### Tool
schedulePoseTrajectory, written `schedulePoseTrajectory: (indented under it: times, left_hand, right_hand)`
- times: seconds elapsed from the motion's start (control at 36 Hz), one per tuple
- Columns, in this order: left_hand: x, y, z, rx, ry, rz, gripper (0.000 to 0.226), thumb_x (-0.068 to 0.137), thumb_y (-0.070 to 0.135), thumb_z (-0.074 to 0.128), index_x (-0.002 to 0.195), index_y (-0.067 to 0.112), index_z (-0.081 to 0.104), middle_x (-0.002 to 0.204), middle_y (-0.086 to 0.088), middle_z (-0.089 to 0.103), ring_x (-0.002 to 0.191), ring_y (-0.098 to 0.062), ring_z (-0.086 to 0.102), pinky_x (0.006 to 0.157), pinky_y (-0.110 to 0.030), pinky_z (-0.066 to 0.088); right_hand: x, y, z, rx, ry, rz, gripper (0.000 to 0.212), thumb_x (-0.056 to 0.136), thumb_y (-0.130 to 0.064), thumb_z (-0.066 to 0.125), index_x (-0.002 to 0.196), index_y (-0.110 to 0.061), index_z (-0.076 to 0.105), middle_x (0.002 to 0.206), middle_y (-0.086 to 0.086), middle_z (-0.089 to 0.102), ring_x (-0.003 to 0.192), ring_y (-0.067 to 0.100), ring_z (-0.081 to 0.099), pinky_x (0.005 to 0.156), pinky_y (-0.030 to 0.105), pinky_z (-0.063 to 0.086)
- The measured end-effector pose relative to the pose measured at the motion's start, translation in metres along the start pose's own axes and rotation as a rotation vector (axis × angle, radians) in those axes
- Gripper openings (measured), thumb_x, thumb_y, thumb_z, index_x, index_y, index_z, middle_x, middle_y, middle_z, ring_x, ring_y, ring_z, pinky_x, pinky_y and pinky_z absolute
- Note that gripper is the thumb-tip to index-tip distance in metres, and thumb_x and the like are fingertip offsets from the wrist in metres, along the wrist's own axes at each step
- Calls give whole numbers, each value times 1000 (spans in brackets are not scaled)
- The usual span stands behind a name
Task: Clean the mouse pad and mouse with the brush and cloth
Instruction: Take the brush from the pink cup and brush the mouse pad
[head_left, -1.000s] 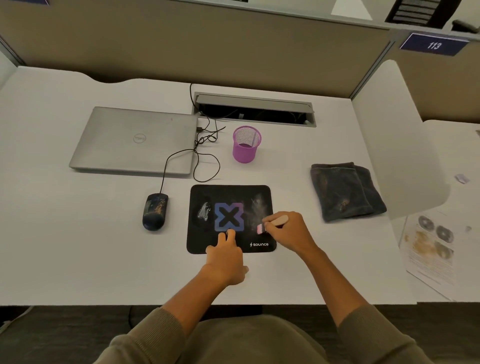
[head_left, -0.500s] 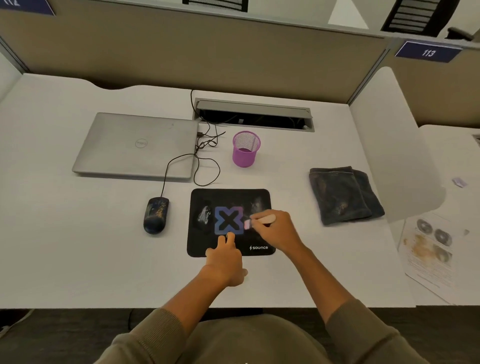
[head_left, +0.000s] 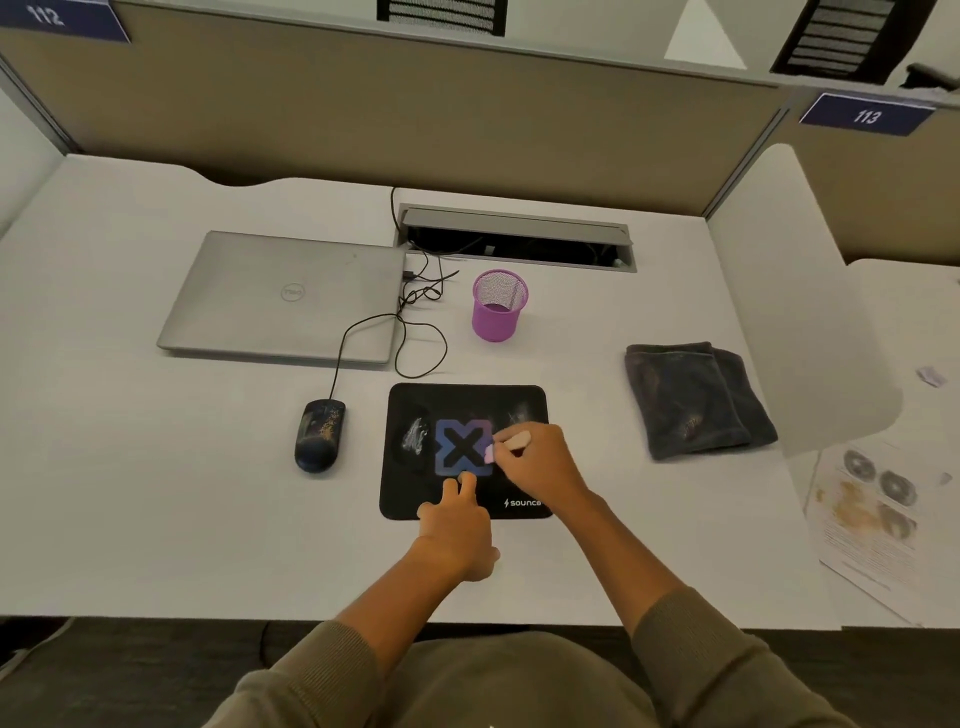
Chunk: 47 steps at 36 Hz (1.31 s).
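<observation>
A white worktop (head_left: 156, 493) in a partitioned cubicle carries the scene, with a closed laptop (head_left: 283, 299), a purple mesh cup (head_left: 498, 306) and a cable tray set behind. The black mouse pad (head_left: 415, 499) lies flat near the front edge, a pale smear of dust seen on its left part and a fainter one at its upper right. The mouse (head_left: 319, 434) sits just beside the pad on the left, its cord trailing back to the laptop, speckled with debris. The folded dark cloth (head_left: 696, 397) lies well apart to the right, untouched.

The pad is judged thin, soft and light, liable to slide or ruck under brushing, so it is best pinned flat near an edge. The brush (head_left: 506, 444) looks small and light (a pale handle with a pinkish head), best taken at the handle. The mouse is judged rigid and smooth, to be held by its sides.

The left hand (head_left: 457, 530) is pressed on the pad's front part, two fingers extended flat, nothing being held. The right hand (head_left: 540, 462) is closed in a pinching grip on the brush handle, the head touching the pad at the right edge of the blue X logo.
</observation>
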<state>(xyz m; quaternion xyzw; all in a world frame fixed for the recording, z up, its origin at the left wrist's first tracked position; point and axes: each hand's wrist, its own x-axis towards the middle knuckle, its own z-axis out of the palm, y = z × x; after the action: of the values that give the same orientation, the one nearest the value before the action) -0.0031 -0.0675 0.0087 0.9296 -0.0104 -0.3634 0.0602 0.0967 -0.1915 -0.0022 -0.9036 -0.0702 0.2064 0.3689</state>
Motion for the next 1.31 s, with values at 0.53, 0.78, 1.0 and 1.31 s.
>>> schedulePoseTrajectory:
  times: [0.53,0.78,1.0,1.31]
  left_hand:
    - [0,0,2,23,-5,7,54,102,56,59,135,14,67,175,-13,5,158,-39,16,117,-57,40]
    - [-2,0,-3,2,-13,13,52,101,55,60,135,15,65,174,-12,7,156,-38,19,117,-57,40]
    - [1,4,2,26,-12,5,52,101,56,61,131,14,68,174,-16,5,157,-40,17,116,-57,40]
    - [1,2,2,16,-24,14,53,101,57,60,132,15,67,175,-14,4,159,-42,14,119,-58,38]
  right_hand:
    - [31,0,-17,-34,180,87,6,91,-22,77,88,-17,76,77,-7,69,73,15,69,59,11,47]
    - [33,-11,-11,-71,133,81,6,93,-20,75,91,-15,77,80,-3,70,74,12,68,61,12,49]
    - [36,-36,-8,111,153,-9,30,90,-16,78,70,-38,71,65,-28,69,75,-10,70,58,4,51]
    - [47,-17,-29,-80,225,178,13,89,-19,78,81,-9,77,79,6,71,75,18,70,62,22,55]
